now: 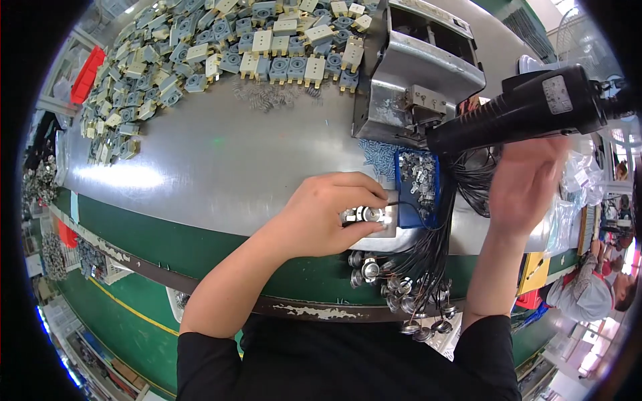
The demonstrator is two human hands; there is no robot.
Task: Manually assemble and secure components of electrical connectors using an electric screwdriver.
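Two bare forearms reach from black sleeves toward the blue tray [404, 217], the left slanting in from its near left, the right rising steeply on its right. Nearest, round metal parts [370, 269] hang on black cables [438, 250] over the bench edge, on the near side of the tray. Just left of the tray, the left hand [331, 207] lies low, back upward, fingers bent and pointing toward it. Its grip is narrowed, thumb on the near side and forefinger on the far side of a small round metal part [370, 214] beside the tray's left edge. Well to the tray's right, the right hand [528, 184] is raised and motion-blurred, its far end meeting a black power screwdriver [515, 110]; whether that grip has closed on the tool I cannot tell. Blue screws [379, 156] lie by the tray's far left corner. Beyond the tray stands a metal fixture [421, 73]. Farther left of the tray lie loose springs [267, 95], then a broad heap of grey and cream blocks [284, 43].
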